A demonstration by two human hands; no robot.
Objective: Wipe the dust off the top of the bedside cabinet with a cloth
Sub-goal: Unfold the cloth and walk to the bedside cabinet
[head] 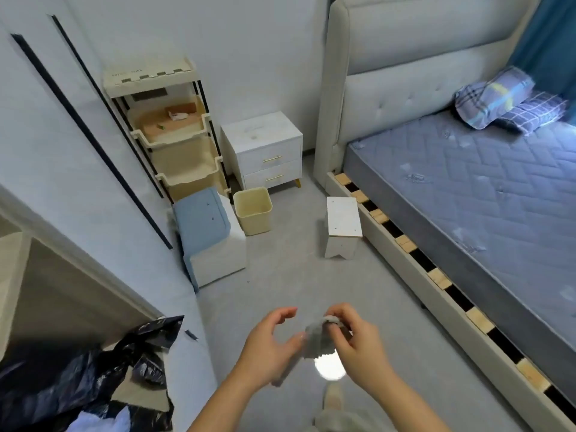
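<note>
Here, nearest to us, the left hand (268,344) and right hand (355,341) are raised side by side over the smooth grey floor (296,275). The right hand pinches a small grey cloth (318,341), its fingers curled over the bunched top edge. The left hand grips nothing: its fingers are curved and spread, and its thumb tip lies at the cloth's left edge. The cloth looks coarse and nubbly, crumpled into a rough lump between the two hands. Just below it a bright round glare (330,367) marks the glossy floor.

At near left we note a crinkled, shiny black plastic bag (78,378). Farther off stand a boxy white seat with a padded blue cover (212,241), a cream, square-mouthed plastic bin (253,210) and a low white wooden stool (343,226) beside the bed's frame.

At right lies a quilted blue-grey mattress (467,188). Pale wooden slats (436,279) show along its near edge, and two plaid pillows (505,98) lie by the tufted, upholstered headboard (405,73).

Farthest, against the wall, is the bedside cabinet (261,141), well apart from the cloth. It is white and box-shaped, with two drawers bearing gold bar handles, and its flat top looks faintly smudged. To its left rises a cream rack (174,132) of stacked bins.
</note>
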